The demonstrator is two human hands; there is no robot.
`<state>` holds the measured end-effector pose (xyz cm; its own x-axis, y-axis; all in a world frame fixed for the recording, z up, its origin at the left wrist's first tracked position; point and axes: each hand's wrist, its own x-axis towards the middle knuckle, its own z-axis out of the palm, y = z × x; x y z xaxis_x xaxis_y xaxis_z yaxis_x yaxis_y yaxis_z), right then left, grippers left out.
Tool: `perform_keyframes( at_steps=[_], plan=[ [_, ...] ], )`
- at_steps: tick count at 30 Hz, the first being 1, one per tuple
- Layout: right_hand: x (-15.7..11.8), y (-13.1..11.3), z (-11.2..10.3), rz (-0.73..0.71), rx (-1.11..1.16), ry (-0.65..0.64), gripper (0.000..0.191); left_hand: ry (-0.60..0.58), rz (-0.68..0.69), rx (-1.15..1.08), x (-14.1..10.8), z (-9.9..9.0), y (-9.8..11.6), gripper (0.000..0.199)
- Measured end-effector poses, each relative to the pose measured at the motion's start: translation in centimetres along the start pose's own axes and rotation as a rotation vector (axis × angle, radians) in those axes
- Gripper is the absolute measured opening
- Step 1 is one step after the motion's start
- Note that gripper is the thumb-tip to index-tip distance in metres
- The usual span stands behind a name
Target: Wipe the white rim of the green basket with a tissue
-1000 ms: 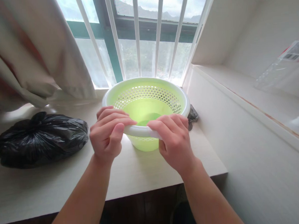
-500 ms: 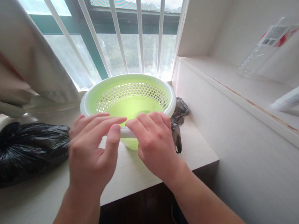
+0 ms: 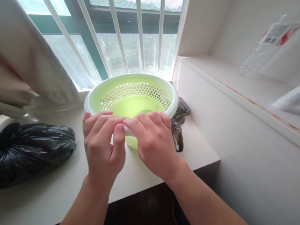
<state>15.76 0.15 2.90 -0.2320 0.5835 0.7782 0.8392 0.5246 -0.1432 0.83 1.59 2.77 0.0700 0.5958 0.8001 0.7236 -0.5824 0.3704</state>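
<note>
A light green plastic basket (image 3: pixel 139 101) with a pale grey rim and a band of round holes stands on the white ledge below the window. At its near side, my left hand (image 3: pixel 103 138) is closed over the rim, thumb toward me and fingers reaching inside. Close beside it, my right hand (image 3: pixel 152 139) also grips the rim, knuckles up, with its fingertips and thumb mostly hidden. The two index fingers meet at the front of the rim. Behind the basket's right side, a crumpled dark plastic bag (image 3: pixel 178 134) shows.
A knotted, full black plastic bag (image 3: pixel 33 152) lies on the ledge (image 3: pixel 69 197) to the left. A curtain (image 3: pixel 31 58) hangs at upper left beside the barred window. On the right-hand shelf are a clear plastic bottle (image 3: pixel 259 49) and a white bottle (image 3: pixel 293 96).
My left hand has moved right and closed onto the rim, its fingers now against my right hand. The basket has shifted slightly to the right. My right hand keeps its hold.
</note>
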Motion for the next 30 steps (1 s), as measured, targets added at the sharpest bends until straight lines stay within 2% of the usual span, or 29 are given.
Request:
perform_keyframes(
  at_steps=[10, 24, 30],
  plan=[
    [-0.4, 2.2, 0.5, -0.012, 0.021, 0.051, 0.022, 0.033, 0.089, 0.039, -0.2, 0.8, -0.4, 0.021],
    [-0.8, 2.9, 0.8, 0.045, -0.011, 0.06, 0.035, 0.039, 0.106, 0.035, -0.2, 0.9, -0.2, 0.017],
    [-0.6, 2.6, 0.4, 0.054, -0.019, 0.037, 0.029, 0.037, 0.086, 0.044, -0.3, 1.0, -0.1, 0.012]
  ],
)
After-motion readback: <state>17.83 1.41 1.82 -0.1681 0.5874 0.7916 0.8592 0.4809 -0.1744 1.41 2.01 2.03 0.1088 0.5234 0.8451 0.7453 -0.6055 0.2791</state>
